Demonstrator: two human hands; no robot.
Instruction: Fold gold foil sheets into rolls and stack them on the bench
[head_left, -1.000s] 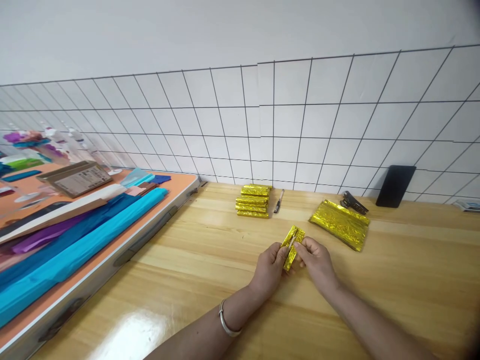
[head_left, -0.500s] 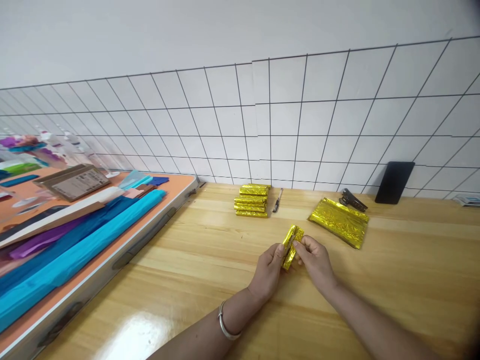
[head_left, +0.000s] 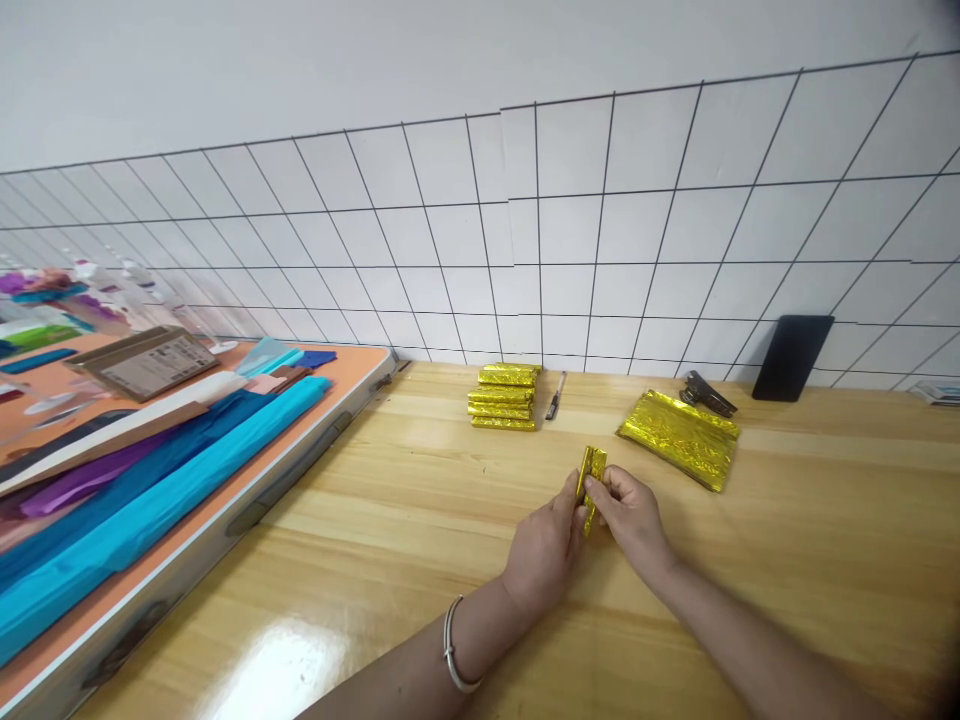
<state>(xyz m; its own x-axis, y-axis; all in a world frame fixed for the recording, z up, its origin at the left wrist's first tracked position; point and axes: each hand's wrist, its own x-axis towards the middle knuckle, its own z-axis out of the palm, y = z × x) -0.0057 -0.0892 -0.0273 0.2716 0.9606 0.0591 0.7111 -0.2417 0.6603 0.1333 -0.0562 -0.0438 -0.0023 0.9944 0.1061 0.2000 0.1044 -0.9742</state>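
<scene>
Left hand (head_left: 541, 560) and right hand (head_left: 634, 518) together pinch a narrow, shiny gold-foil strip (head_left: 598, 462), now slimmer and steeper than before, apparently more tightly folded; flat gold-foil rolls (head_left: 504, 396) lie toward 10 o'clock on the surface (head_left: 420, 480).

Rolls (head_left: 504, 398) lie on the table (head_left: 420, 480) near its back edge; just right, a pen (head_left: 556, 396); farther right, a flat packet (head_left: 681, 438) before a clip (head_left: 707, 393).

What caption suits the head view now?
Both hands hold a folded gold foil strip above a wooden table, right of stacked gold rolls.
</scene>
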